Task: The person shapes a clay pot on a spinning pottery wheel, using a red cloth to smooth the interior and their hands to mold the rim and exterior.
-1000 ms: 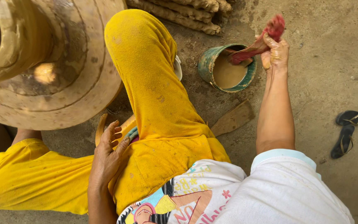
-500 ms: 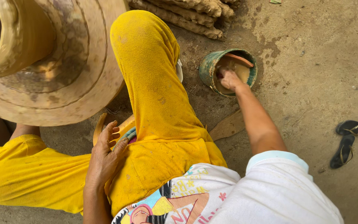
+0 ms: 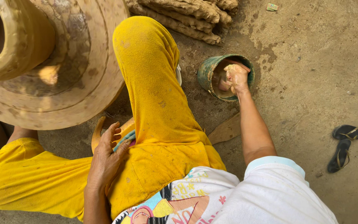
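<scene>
since a moment ago the right hand (image 3: 236,77) has lifted a little from deep in the round green slip-filled tin (image 3: 212,74) on the dirt floor; its clay-coated fingers (image 3: 231,71) curl shut, perhaps around a wet rag, hard to tell. left hand (image 3: 106,159) rests open-palmed on the yellow trouser thigh (image 3: 154,120), near the big clay pot (image 3: 50,62).

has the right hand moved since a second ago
Yes. The right hand was raised beyond the far rim of the round green clay-smeared bucket holding a red cloth; it has come down toward the person and now sits inside the bucket.
</scene>
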